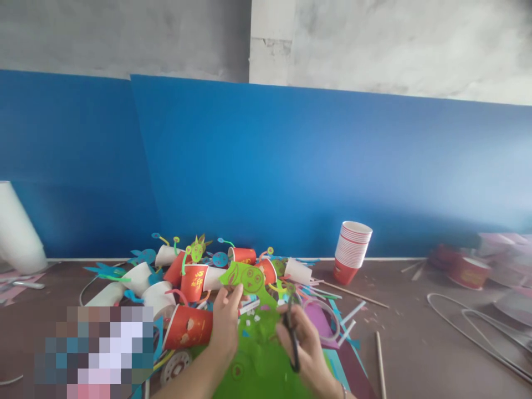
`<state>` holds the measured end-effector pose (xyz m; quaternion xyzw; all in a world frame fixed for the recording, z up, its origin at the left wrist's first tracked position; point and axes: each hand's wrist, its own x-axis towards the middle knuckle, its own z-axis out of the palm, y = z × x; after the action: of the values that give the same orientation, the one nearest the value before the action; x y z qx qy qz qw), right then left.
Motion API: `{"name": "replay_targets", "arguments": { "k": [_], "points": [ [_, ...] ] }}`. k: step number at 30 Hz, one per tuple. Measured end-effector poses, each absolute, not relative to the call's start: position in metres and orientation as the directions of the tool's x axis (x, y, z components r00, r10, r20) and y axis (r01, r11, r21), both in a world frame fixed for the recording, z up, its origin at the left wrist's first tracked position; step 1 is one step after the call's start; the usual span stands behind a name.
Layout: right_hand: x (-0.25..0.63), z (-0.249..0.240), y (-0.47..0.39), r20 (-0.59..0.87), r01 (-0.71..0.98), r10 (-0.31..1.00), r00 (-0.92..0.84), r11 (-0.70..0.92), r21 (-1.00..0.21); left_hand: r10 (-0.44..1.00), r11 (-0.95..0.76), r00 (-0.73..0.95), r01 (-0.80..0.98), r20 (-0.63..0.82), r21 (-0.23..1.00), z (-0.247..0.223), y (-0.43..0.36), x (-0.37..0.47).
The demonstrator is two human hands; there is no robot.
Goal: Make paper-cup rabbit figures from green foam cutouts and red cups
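Between its thumb and fingers my left hand [226, 318] pinches a green paper cutout [249, 279] with a face drawn on it in dark lines. A pair of scissors [292, 338] with dark handles is gripped in my right hand [306, 342], its blades pointing up beside the cutout's right edge. Whether the blades touch the paper I cannot tell. Below both hands lies a green sheet [257, 368] with more drawn outlines and small white scraps on it. A red paper cup [189, 327] lies on its side left of my left hand.
Several cups decorated with paper shapes crowd the table's left and middle, including a red cup [193, 282]. A cup stack [352, 249] leans at the back. Right of my hands are a tape roll [334, 327], a wooden stick [380, 366] and a cable [469, 327]. A blue panel [291, 166] stands behind.
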<state>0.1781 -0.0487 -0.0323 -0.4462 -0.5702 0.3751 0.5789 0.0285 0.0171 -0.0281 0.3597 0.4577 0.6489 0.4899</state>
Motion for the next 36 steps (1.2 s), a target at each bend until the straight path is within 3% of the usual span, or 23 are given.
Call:
{"name": "replay_targets", "arguments": {
  "k": [4, 6, 11, 17, 23, 26, 36],
  "points": [
    [0.168, -0.038, -0.05, 0.094, 0.248, 0.96, -0.264, 0.162, -0.955, 0.958, -0.104, -0.285, -0.446, -0.031, 0.889, -0.029, 0.023, 0.029],
    [0.165, -0.039, -0.049, 0.0, 0.278, 0.965, -0.262, 0.075, -0.958, 0.962, -0.103, -0.271, -0.487, -0.038, 0.867, -0.026, 0.022, 0.029],
    [0.163, -0.034, -0.045, -0.108, 0.137, 0.971, -0.212, -0.08, -0.987, 0.968, -0.054, -0.241, -0.493, -0.077, 0.868, -0.025, 0.015, 0.03],
    [0.163, -0.028, -0.046, -0.066, 0.008, 0.976, -0.207, -0.066, -0.998, 0.971, 0.011, -0.216, -0.385, -0.102, 0.923, -0.025, 0.003, 0.033],
    [0.165, -0.022, -0.044, 0.06, -0.087, 0.997, -0.048, 0.056, -0.995, 0.986, 0.145, -0.014, -0.399, -0.164, 0.905, -0.017, -0.014, 0.044],
    [0.168, -0.022, -0.043, 0.111, -0.095, 0.993, -0.031, 0.108, -0.99, 0.993, 0.115, 0.027, -0.404, -0.114, 0.908, -0.016, -0.017, 0.045],
    [0.167, -0.025, -0.043, 0.067, -0.088, 0.996, -0.061, 0.061, -0.994, 0.995, 0.095, 0.019, -0.398, -0.095, 0.913, -0.019, -0.016, 0.047]
  ]
}}
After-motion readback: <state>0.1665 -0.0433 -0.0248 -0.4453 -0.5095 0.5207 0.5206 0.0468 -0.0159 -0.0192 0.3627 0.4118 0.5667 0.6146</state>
